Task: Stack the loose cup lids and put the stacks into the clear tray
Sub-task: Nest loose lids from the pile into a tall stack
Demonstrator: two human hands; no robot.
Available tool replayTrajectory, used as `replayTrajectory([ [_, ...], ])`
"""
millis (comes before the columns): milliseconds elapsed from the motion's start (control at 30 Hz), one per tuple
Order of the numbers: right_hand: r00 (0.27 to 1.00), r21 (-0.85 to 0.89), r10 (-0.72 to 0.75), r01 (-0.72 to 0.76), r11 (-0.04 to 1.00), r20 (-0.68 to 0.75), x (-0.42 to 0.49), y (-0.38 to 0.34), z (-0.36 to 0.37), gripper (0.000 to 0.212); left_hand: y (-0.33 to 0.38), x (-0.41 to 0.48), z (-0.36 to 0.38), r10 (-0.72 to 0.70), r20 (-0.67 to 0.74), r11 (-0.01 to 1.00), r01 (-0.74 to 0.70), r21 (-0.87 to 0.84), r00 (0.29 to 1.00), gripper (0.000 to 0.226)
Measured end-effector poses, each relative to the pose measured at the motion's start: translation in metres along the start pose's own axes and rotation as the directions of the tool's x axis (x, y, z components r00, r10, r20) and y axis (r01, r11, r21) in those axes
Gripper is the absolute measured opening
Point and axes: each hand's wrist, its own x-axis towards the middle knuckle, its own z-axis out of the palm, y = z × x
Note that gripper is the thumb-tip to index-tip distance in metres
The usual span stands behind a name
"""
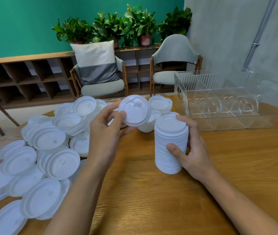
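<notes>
Head view: the left hand [107, 126] pinches a single lid [134, 111] by its rim, tilted up and facing us. It sits just up and left of the stack [170, 143] that the right hand [192, 146] grips, thumb in front and fingers wrapped behind. The hands are apart, each clamped on its own load. The loose lids [48, 150] lie heaped beyond and to the outside of the left hand on the wooden table [151, 200]. The clear tray [202, 82] waits beyond the right hand, with only its dividers showing inside.

My read is that we're mid-stacking, with this lid headed for the top of the pile. It looks like it needs levelling, centring over the stack and pressing down to nest, while the right hand keeps that tall column straight.
</notes>
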Motion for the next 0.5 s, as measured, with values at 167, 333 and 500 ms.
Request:
replayTrajectory([
  [167,0.997,0.025,-0.007,0.009,1.0,-0.077,0.0,0.001,0.001,0.065,0.001,-0.006,0.02,-0.094,0.17,0.992,0.107,-0.068,0.981,0.033],
  [333,0.996,0.093,-0.005,0.013,0.996,-0.089,0.0,-0.004,0.002,0.074,-0.007,-0.014,0.033,0.011,0.219,0.987,-0.046,0.156,0.976,0.028],
  [500,0.997,0.021,-0.03,0.031,0.999,-0.07,0.0,0.001,0.0,0.068,-0.017,-0.019,0.039,0.104,0.23,0.911,-0.185,0.367,0.968,0.021],
])
